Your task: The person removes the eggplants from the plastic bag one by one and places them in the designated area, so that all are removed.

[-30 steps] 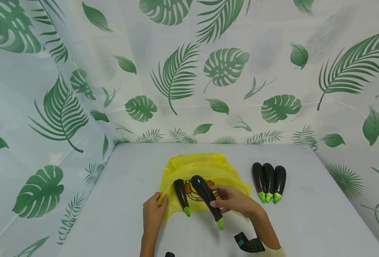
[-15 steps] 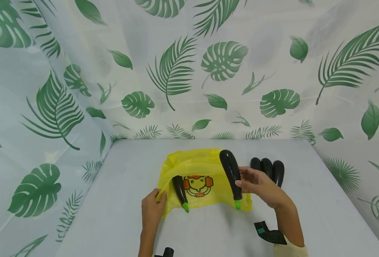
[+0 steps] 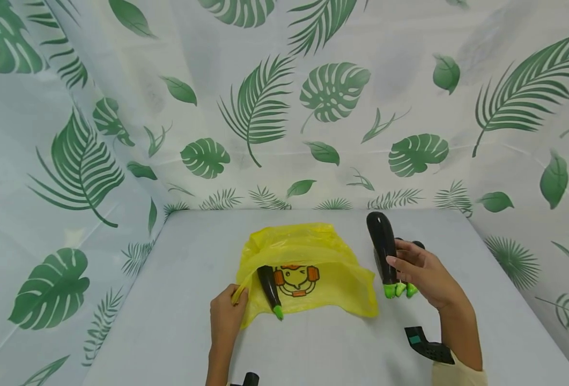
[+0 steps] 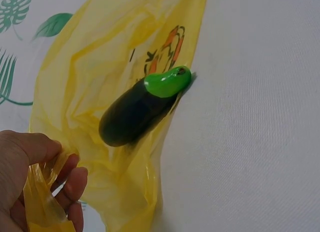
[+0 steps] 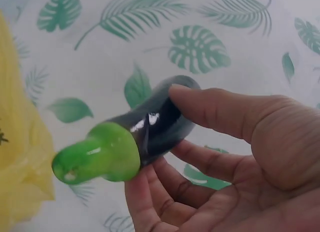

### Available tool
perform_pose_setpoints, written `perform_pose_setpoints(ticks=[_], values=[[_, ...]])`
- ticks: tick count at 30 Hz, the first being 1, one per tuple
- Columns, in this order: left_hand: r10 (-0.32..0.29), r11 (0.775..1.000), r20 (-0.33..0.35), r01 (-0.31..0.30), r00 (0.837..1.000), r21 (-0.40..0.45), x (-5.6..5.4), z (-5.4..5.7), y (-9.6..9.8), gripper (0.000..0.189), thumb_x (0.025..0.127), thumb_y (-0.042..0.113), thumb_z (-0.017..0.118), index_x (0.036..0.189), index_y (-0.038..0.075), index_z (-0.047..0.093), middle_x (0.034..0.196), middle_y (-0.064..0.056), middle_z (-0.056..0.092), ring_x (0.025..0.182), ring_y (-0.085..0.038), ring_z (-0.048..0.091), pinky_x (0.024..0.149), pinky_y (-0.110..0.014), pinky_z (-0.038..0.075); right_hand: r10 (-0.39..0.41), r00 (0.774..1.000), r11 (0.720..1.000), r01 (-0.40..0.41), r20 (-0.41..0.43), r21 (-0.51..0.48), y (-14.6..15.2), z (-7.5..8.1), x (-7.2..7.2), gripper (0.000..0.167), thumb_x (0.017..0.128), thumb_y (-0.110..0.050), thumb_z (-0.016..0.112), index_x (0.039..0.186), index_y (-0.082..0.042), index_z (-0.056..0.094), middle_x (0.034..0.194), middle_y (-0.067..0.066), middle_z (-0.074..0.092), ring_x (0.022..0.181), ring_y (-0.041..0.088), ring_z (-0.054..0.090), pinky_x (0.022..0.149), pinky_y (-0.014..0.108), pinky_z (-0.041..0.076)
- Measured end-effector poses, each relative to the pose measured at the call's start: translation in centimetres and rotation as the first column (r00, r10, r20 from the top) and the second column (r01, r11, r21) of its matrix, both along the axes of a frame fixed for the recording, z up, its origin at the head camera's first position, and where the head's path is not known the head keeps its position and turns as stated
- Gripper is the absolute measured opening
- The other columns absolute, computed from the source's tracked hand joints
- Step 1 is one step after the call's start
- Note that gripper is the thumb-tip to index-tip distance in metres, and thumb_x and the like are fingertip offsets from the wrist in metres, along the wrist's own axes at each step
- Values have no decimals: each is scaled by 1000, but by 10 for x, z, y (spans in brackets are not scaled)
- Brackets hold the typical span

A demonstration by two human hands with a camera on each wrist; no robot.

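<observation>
A yellow plastic bag (image 3: pixel 339 287) with a printed cartoon face lies on the white table, its mouth toward me. My left hand (image 3: pixel 228 311) pinches the left edge of that mouth; the left wrist view shows the film bunched between thumb and fingers. One dark eggplant (image 4: pixel 132 112) lies at the opening, green stem end outward. Off the bag's right side, my right hand (image 3: pixel 424 273) grips another eggplant (image 3: pixel 382 241) between thumb and fingers, its green end (image 5: pixel 100 154) pointing down in the head view. Behind it, several eggplants (image 3: pixel 411 290) are mostly hidden by the hand.
White cloth with green leaf prints (image 3: pixel 337 91) rises behind the table (image 3: pixel 192 252) and along both sides. A black device (image 3: pixel 429 346) is strapped to the right wrist, and part of another (image 3: pixel 250 379) shows at the left wrist.
My right hand has carried its eggplant from in front of the bag rightward to the other eggplants. My left hand keeps its pinch on the bag's edge.
</observation>
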State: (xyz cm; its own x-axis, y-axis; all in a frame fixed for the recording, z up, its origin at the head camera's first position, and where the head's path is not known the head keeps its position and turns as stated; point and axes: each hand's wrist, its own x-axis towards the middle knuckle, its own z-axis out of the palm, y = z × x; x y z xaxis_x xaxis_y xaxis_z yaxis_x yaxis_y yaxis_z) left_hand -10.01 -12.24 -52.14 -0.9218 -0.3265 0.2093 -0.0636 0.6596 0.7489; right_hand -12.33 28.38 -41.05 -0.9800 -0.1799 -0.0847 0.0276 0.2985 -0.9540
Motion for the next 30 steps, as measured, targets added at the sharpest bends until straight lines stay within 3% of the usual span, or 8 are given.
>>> perform_pose_setpoints(ticks=[8,16,20,24,28,30], values=[[2,1000,0,-2,1000,-5,0,-1,-1,11,87,16,72,90,6,72,73,-2,65,62,-11,47,57,-22,39,-134,990,990,136,46,-45,31,-11,-3,65,98,-27,58,150,-5,26,112,-9,47,97,-8,55,78,14,50],[3,1000,8,-3,1000,6,-1,-4,0,10,87,16,71,90,6,71,72,-2,63,61,-11,46,55,-22,38,-247,957,955,267,154,-125,68,-30,-3,71,97,-25,60,151,-3,20,96,-22,53,85,-9,59,72,14,51],[4,1000,3,-4,1000,4,-1,-5,-1,9,87,15,72,89,6,71,71,-1,62,61,-10,45,55,-21,37,-311,919,933,344,241,-109,80,-37,-6,83,95,-29,63,154,-1,12,88,-25,55,79,-8,59,70,16,52],[2,1000,-5,-2,1000,8,0,-3,-1,9,87,15,72,89,7,71,70,-1,62,60,-10,45,54,-21,37,-389,862,900,430,325,-64,89,-45,-11,91,92,-30,66,154,2,7,86,-16,54,74,-5,57,69,18,53],[6,1000,2,-6,1000,2,0,-2,-3,9,87,15,72,89,7,71,71,-1,62,61,-10,45,55,-21,37,-453,808,865,501,377,-35,96,-62,-14,87,91,-26,66,152,6,13,83,-10,53,71,-1,56,68,21,54],[13,1000,9,-13,1000,-4,0,-2,-4,9,87,16,72,89,6,71,71,-2,63,61,-11,45,56,-22,38,-476,797,857,515,372,-6,99,-70,-16,84,92,-25,65,150,9,15,81,-9,54,69,-1,56,67,22,55]])
